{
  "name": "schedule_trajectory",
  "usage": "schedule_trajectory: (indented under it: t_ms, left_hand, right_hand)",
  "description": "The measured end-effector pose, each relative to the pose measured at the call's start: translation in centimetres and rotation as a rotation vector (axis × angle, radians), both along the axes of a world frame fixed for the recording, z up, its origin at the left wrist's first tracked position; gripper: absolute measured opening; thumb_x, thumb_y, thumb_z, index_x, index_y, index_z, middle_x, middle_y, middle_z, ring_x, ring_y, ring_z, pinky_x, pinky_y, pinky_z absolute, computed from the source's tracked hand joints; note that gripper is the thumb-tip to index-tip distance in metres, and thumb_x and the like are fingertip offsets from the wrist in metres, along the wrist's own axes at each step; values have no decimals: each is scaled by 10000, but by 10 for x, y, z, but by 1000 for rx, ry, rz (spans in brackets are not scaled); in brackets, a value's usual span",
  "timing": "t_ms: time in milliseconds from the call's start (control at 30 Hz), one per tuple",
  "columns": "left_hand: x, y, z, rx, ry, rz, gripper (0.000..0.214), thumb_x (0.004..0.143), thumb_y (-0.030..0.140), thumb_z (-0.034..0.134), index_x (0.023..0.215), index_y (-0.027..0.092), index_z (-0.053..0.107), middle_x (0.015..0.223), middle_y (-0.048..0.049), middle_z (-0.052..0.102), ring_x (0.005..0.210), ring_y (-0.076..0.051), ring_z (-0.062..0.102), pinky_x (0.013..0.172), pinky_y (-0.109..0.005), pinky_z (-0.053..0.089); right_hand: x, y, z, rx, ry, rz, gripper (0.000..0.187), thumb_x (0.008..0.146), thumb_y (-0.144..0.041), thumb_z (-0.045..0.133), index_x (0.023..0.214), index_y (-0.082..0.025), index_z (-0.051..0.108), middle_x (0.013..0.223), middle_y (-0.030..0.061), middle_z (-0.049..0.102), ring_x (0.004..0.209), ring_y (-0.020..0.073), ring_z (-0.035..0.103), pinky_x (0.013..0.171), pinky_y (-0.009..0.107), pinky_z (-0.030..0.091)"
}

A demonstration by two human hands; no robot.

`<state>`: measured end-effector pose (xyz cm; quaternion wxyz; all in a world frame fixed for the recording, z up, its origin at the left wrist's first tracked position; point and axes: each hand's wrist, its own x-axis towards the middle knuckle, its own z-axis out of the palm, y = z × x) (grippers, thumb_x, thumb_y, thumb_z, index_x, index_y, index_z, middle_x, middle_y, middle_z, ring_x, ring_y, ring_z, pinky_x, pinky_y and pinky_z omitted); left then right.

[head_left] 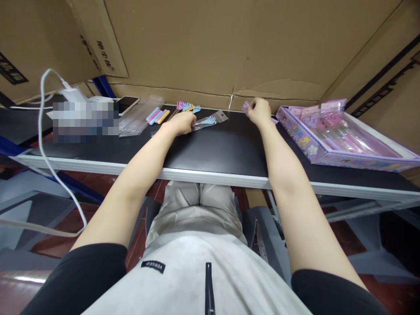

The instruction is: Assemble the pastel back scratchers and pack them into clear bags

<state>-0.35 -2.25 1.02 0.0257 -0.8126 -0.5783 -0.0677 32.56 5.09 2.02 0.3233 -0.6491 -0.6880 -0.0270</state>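
Now, left hand (180,122), fingers curled, held the clear packet (213,118) at centre frame. Right hand (260,112) pinched a purple piece (246,106).

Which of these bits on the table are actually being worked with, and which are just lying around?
In hand, it seems:
clear sleeve holding a blue fork, under the left hand
small purple piece, pinched in the right hand
loose coloured forks
spare clear sleeves
purple box of packs

Lying about:
phone
white charger and cable
cardboard boxes
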Motion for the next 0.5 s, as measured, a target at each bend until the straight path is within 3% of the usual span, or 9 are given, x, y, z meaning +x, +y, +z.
schedule_trajectory:
  t_ms: [200, 367, 500]
  left_hand:
    - [-3, 3, -1, 11, -14, 1, 562, 715, 25, 668, 1196, 215, 889, 1331, -111, 829, 1265, -305, 771, 1092, -333, 594]
    - [-5, 6, -3, 11, -56, -5, 522, 702, 20, 683, 1125, 234, 901, 1258, -96, 846, 1224, -304, 787, 1076, -332, 601]
    - [-5, 8, -3, -6, -80, -3, 503, 698, 40, 705, 1112, 241, 908, 1242, -97, 843, 1216, -309, 781, 1066, -337, 602]
  right_hand:
    - [-49, 8, -18, 59, -16, 274, 296, 1086, -465, 676, 941, -207, 680, 1085, 173, 721, 1139, 344, 687, 1144, 548, 565]
    - [-72, -4, -28, 3, -118, 307, 312, 1128, -468, 594, 999, -200, 686, 1195, 190, 700, 1162, 338, 689, 1106, 516, 576]
    - [-80, -18, -28, -57, -251, 286, 276, 1137, -350, 519, 1148, -159, 719, 1335, 228, 695, 1212, 361, 701, 1100, 526, 582]
